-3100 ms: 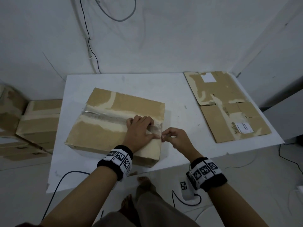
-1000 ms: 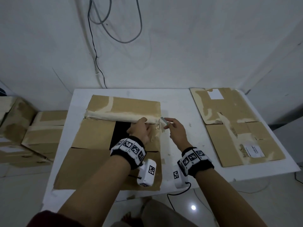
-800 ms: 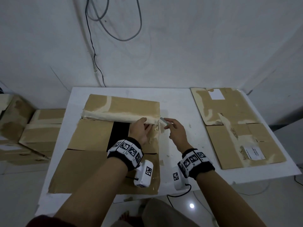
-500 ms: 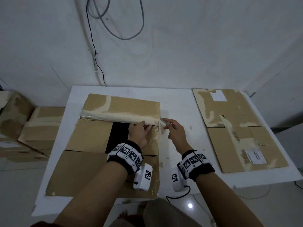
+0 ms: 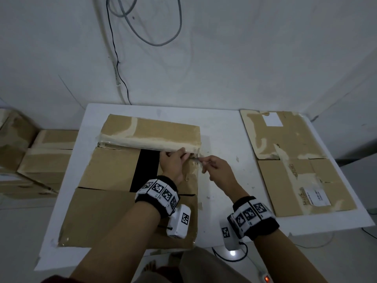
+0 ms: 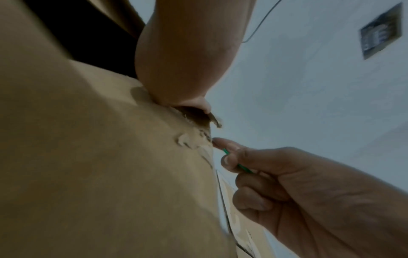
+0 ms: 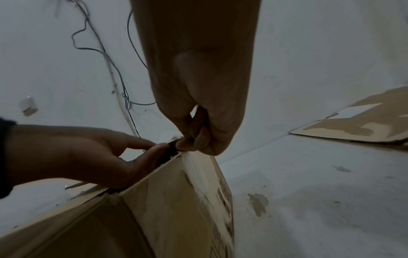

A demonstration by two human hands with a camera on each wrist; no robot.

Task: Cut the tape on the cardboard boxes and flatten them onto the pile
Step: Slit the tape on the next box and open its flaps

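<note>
A brown cardboard box (image 5: 151, 133) lies on the white table (image 5: 220, 127). Its near flap (image 5: 98, 217) is folded out towards me, and a dark gap shows between the inner flaps. My left hand (image 5: 173, 163) presses on the right inner flap, with its fingertips against the far flap's edge. The left thumb (image 6: 181, 69) bears on torn cardboard. My right hand (image 5: 216, 167) pinches a thin cutter (image 6: 237, 165) with a green edge. The cutter's tip is at the box's right corner, just beside the left hand. In the right wrist view the pinching fingers (image 7: 192, 139) sit over that corner.
A pile of flattened cardboard (image 5: 285, 172) lies at the right end of the table. Several taped boxes (image 5: 47, 156) are stacked on the floor to the left. Cables (image 5: 142, 27) hang on the wall behind. Bare tabletop lies between box and pile.
Three seconds ago the top was taped shut; now the near flap lies open. Over the last second my right hand brought the cutter left to the box's corner. The left hand stayed put.
</note>
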